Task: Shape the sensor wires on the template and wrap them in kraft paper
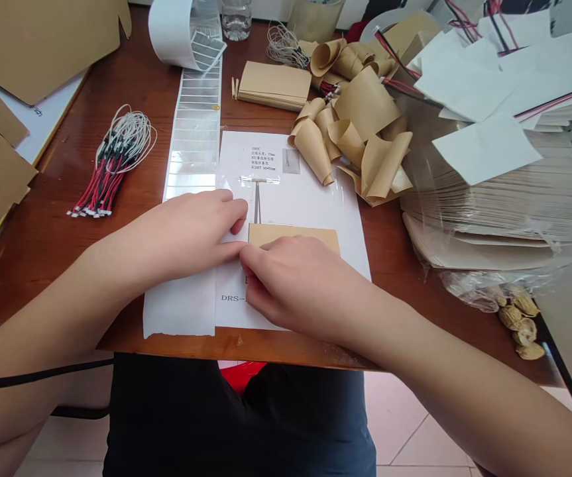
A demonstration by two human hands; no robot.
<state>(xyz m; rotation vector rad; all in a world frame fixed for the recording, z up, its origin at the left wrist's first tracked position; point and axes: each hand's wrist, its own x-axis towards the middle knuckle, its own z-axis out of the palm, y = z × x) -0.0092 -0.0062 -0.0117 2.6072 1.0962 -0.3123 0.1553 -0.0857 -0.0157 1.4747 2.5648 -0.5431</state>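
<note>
A flat brown paper piece (310, 232) lies on a printed white sheet (350, 248) near the table's front edge. My right hand (293, 275) covers most of the brown piece, its fingers curled and closed at the left edge; whatever is between them is hidden. From the left, my left hand (201, 228) reaches over the strip of labels (191, 139), thumb and forefinger apart. Its thumb tip meets the right fingertips at the brown piece's left edge. Two dark thin wires (258, 202) are visible on the sheet just above that piece.
A bundle of red, black and white wires (111, 165) lies left. Behind are the label roll (171, 33), a stack of brown paper pieces (273, 85) and curled brown papers (365, 126). Bagged white cards (499, 172) and peanut shells (519, 324) occupy the right; cardboard (42, 46) stands left.
</note>
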